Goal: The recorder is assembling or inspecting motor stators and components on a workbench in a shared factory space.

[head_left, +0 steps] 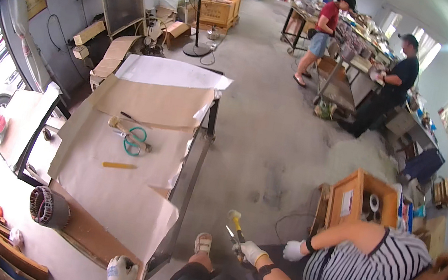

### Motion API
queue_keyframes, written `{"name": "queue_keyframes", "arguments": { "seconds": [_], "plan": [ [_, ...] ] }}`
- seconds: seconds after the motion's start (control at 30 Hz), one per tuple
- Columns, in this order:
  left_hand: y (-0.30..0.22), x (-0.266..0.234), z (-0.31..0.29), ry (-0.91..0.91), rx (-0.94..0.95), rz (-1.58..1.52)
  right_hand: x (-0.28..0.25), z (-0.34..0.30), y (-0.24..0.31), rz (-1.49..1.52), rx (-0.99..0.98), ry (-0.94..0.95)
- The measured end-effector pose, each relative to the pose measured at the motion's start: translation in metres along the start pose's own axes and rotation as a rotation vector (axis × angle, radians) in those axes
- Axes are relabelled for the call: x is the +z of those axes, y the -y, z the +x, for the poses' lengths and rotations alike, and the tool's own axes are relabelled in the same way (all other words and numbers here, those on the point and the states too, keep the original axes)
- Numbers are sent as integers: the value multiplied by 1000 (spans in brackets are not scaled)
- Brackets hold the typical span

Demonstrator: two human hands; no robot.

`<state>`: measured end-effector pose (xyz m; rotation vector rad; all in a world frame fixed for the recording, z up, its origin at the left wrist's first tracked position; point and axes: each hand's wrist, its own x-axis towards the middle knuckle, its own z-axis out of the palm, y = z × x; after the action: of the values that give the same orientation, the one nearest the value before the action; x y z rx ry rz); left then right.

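My left hand (120, 277), in a white glove, is at the near corner of the paper-covered table (126, 201). Its fingers are curled, with something dark at their tips that I cannot make out. Out over the floor, my gloved right hand (253, 253) is closed around a mallet (236, 219) with a pale head and a yellow neck. A pointed silver blade (229, 232) sticks out beside the mallet from the same hand; its kind is unclear. On the table lie green-handled scissors (134, 141), another mallet (116, 123), a yellow strip (119, 165) and a black pen (129, 117).
A ring-shaped wound coil core (49, 207) stands at the table's near left corner. Close on my right bends a person in a striped top (365, 265), beside a wooden crate (363, 203). A standing fan (198, 18) and more people are farther off.
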<state>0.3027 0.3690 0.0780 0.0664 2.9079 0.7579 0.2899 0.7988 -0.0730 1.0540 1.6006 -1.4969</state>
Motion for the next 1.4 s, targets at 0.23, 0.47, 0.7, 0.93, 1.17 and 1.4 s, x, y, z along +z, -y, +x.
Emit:
{"name": "queue_keyframes", "arguments": {
  "seconds": [0.23,0.47,0.7,0.93,1.17,1.4],
  "plan": [
    [-80,8,62,113,28,29,-67,78,83,-69,29,-6],
    [-185,19,178,319,43,-293,-175,135,139,-30,89,-62],
    [-261,67,314,211,90,-193,-281,192,242,-19,13,-82],
    [-394,100,490,205,234,-184,-402,307,337,-263,-89,-199],
    [-496,115,664,269,335,-262,-495,350,457,-262,-17,-202],
    [-490,161,870,222,602,-20,-543,368,559,-88,156,-96]
  ]
}}
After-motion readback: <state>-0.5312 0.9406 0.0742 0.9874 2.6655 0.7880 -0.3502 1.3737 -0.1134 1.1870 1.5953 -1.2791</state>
